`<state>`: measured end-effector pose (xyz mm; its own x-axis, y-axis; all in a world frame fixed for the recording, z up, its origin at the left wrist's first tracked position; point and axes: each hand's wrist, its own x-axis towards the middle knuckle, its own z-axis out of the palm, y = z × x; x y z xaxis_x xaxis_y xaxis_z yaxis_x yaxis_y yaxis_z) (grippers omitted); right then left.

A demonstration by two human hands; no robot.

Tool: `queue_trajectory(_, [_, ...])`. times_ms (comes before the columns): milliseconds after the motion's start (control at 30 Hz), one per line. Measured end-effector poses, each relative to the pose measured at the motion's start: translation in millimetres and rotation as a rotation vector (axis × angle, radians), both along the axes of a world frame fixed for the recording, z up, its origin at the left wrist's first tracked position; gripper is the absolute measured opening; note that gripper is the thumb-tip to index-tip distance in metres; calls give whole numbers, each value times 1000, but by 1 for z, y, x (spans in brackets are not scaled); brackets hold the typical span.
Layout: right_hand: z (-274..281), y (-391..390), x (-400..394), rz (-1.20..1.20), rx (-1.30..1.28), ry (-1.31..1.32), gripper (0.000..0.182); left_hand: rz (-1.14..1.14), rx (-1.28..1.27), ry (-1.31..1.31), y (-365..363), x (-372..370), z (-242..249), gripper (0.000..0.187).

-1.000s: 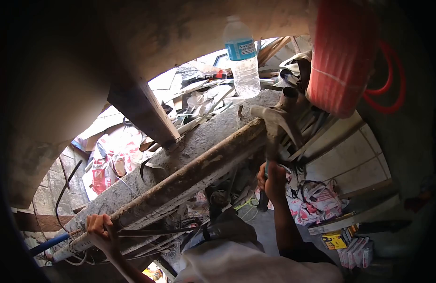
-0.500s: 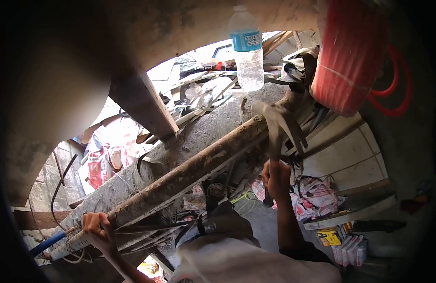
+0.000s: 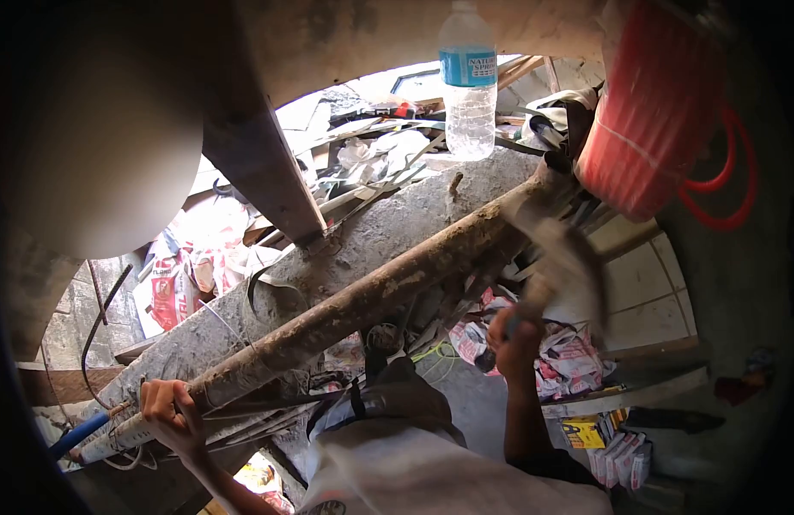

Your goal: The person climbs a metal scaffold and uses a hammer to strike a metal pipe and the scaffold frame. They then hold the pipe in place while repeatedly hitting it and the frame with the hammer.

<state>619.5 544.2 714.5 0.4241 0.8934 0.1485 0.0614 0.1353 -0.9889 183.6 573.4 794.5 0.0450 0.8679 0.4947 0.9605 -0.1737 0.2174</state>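
My right hand (image 3: 515, 343) is closed around the handle of a claw hammer (image 3: 560, 245), whose head is blurred by motion near the upper end of a long dirty pipe (image 3: 354, 300). The pipe slants from upper right to lower left along a rough concrete ledge (image 3: 371, 227). At its lower left end, my left hand (image 3: 169, 416) is wrapped over the pipe, fingers curled; the underside of the grip is hidden. Just left of those fingers lies a blue tube (image 3: 77, 436) with a thin brownish end pointing toward the hand.
A water bottle (image 3: 468, 94) stands on the ledge. A red ribbed container (image 3: 654, 120) with a loop handle is at upper right. A wooden post (image 3: 272, 172) comes down onto the ledge. Printed sacks (image 3: 573, 360) and a yellow box (image 3: 583, 432) lie below right. Scrap strips (image 3: 388, 159) lie behind.
The hammer has swung, its head tilting to the right and blurring, while my right hand shifts slightly right and down. My left hand keeps its grip. The whole view has shifted a little.
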Motion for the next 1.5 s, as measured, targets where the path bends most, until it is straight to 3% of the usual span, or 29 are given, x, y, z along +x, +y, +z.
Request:
queue_trajectory(33, [-1, 4, 10, 11, -218, -298, 66, -2, 10, 11, 0, 0, 1, 30])
queue_trajectory(133, [-5, 15, 4, 105, -215, -133, 61, -6, 23, 7, 0, -1, 0, 29])
queue_trajectory(200, [0, 15, -1, 125, -239, 149, 64, -1, 37, -5, 1, 1, 0, 29])
queue_trajectory(367, [14, -10, -4, 64, -16, 215, 74, 7, 19, -10, 0, 1, 1, 29])
queue_trajectory(500, [2, -17, -1, 119, 155, 121, 71, 0, -19, -1, 0, 2, 3, 31])
queue_trajectory(567, [-25, -16, 0, 39, -34, -139, 68, 3, -22, -8, 1, 4, 2, 31])
queue_trajectory(600, [-14, -7, 0, 121, -197, -318, 67, 8, -8, -26, 2, 5, 2, 29])
queue_trajectory(733, [0, 11, -4, 128, -207, -241, 69, 21, -17, 13, -1, 0, 1, 28])
queue_trajectory(800, [-6, 4, -6, 192, -219, 0, 60, 22, -16, 15, 0, -1, 2, 28])
queue_trajectory(833, [-5, 0, -7, 204, -223, -1, 60, 15, -26, 19, -1, -1, 2, 29])
queue_trajectory(933, [11, -18, -8, 143, -15, 297, 69, 29, -35, -10, 0, 2, 2, 29])
queue_trajectory(1100, [23, -24, -13, 186, 201, 209, 71, 27, -31, -9, 2, 1, 2, 29])
queue_trajectory(1200, [-12, -23, -20, 103, 22, 53, 73, 14, -20, -12, 3, 2, 2, 29])
queue_trajectory(1233, [-12, -20, -21, 107, -161, -13, 71, 6, -5, -17, 3, 2, 2, 29])
queue_trajectory(1300, [-9, -9, -20, 113, -190, -31, 70, 11, 0, -25, 3, 3, 2, 28])
queue_trajectory(1500, [4, -11, -38, 154, -101, 249, 72, 21, 17, 8, 3, 4, 7, 25])
